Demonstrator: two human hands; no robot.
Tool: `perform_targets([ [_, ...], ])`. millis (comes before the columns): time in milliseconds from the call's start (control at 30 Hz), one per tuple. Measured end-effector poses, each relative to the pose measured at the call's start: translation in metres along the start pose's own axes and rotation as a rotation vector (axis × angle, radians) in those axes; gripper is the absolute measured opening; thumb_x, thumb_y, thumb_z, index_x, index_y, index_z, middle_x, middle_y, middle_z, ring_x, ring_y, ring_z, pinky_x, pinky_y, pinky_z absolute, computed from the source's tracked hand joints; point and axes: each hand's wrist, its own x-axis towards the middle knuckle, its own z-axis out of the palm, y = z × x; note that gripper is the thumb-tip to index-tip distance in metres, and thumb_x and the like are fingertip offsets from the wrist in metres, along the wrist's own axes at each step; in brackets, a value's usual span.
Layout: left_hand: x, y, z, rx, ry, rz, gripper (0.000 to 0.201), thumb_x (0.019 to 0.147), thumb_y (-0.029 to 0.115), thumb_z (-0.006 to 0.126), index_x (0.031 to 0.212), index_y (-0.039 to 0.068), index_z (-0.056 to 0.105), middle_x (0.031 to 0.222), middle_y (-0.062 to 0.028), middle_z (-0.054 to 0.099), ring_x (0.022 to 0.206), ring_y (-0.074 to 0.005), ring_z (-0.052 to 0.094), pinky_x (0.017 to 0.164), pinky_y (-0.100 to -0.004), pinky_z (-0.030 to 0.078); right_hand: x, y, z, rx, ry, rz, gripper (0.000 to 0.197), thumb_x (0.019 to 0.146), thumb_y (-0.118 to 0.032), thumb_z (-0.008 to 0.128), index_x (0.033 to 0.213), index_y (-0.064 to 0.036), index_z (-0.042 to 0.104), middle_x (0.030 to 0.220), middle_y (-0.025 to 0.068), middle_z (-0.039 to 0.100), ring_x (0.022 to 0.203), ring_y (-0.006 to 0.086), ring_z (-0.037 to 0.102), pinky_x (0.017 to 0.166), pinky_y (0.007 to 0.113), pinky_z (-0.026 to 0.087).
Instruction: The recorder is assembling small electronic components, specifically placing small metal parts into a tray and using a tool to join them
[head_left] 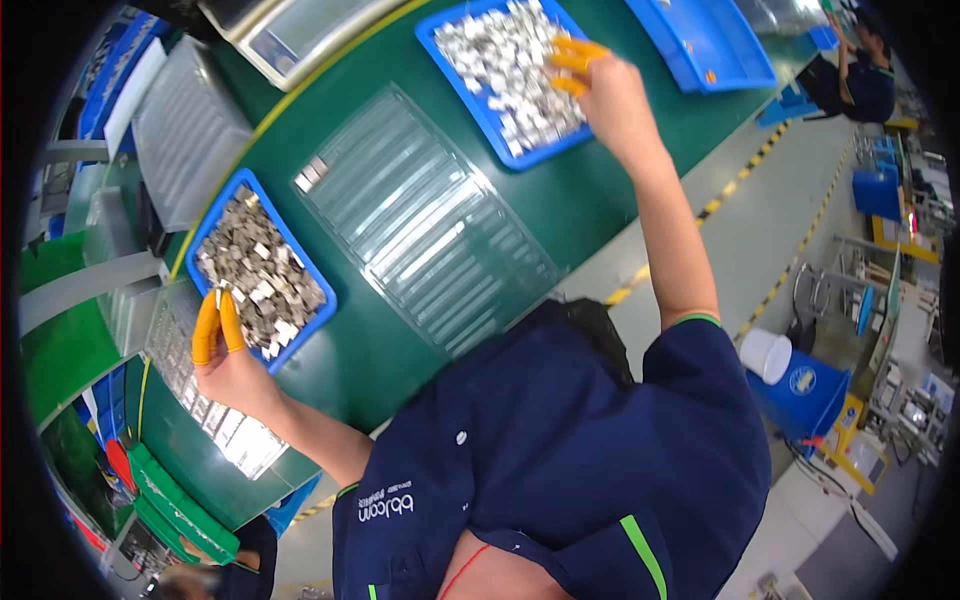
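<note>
My left hand (233, 365), in yellow finger cots, pinches a small pale metallic piece at the edge of a blue bin (322, 318). That bin holds a heap of small grey and silver pieces (262, 262). My right hand (612, 95), also in yellow finger cots, reaches over a second blue bin (490, 135) full of small white and silver pieces (508, 70). Its fingers are slightly apart among the pieces, and none shows clearly in its grasp. Between the bins lies a clear plastic tray (400, 200) with long slots. A few small pieces (311, 175) sit in its far left corner.
Another blue bin (705, 45) stands at the far right of the green table (590, 215). A slotted tray holding pieces (205, 385) lies beyond my left hand. Stacked clear trays (185, 130) stand at the left. A co-worker (865, 75) sits at the upper right.
</note>
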Motion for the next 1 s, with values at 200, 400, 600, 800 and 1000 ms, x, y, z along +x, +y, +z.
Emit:
perform_targets([
  [200,-0.029,0.021,0.023,-0.077,-0.150,-0.165,0.024,0.079,-0.005,0.062,0.103,-0.007,0.062,0.098,-0.0128,0.065,0.089,-0.0159,0.061,0.082,-0.0256,0.048,-0.014,-0.032,-0.024,0.091,0.129,0.085,0.024,0.073,0.001,0.063,0.095,-0.0079,0.068,0.102,0.0090,0.064,0.090,0.0253,0.061,0.080,0.031,0.049],
  [400,-0.049,0.026,0.036,-0.270,-0.301,-0.292,0.021,0.077,0.000,0.066,0.097,-0.004,0.064,0.092,-0.0104,0.066,0.085,-0.0145,0.062,0.079,-0.0246,0.048,-0.012,-0.105,-0.025,0.574,-0.044,0.126,0.026,0.077,0.001,0.064,0.102,-0.0012,0.063,0.086,0.0101,0.065,0.078,0.0155,0.063,0.073,0.024,0.048],
  [600,-0.043,0.031,0.061,-0.592,-0.431,-0.583,0.028,0.081,0.006,0.064,0.105,-0.007,0.059,0.093,-0.0139,0.066,0.082,-0.0159,0.063,0.077,-0.0244,0.049,-0.007,-0.166,0.010,1.029,-0.436,0.123,0.026,0.084,-0.006,0.060,0.109,0.0007,0.054,0.082,0.0112,0.065,0.074,0.0147,0.065,0.067,0.023,0.049],
  [800,-0.044,0.019,0.058,-0.624,-0.371,-0.530,0.026,0.082,-0.001,0.060,0.107,-0.008,0.057,0.098,-0.0162,0.064,0.088,-0.0190,0.063,0.081,-0.0268,0.051,-0.020,-0.185,0.055,1.299,-0.573,0.080,0.027,0.089,-0.004,0.052,0.114,0.0065,0.051,0.103,0.0163,0.061,0.096,0.0244,0.062,0.080,0.030,0.051],
  [1000,-0.043,0.012,0.064,-0.606,-0.381,-0.539,0.024,0.083,0.001,0.060,0.106,-0.007,0.059,0.095,-0.0135,0.065,0.083,-0.0180,0.065,0.074,-0.0244,0.052,-0.020,-0.161,0.069,0.853,-0.331,-0.179,0.016,0.078,0.001,0.065,0.094,0.0020,0.066,0.092,0.0065,0.061,0.079,0.0135,0.059,0.071,0.025,0.049],
])
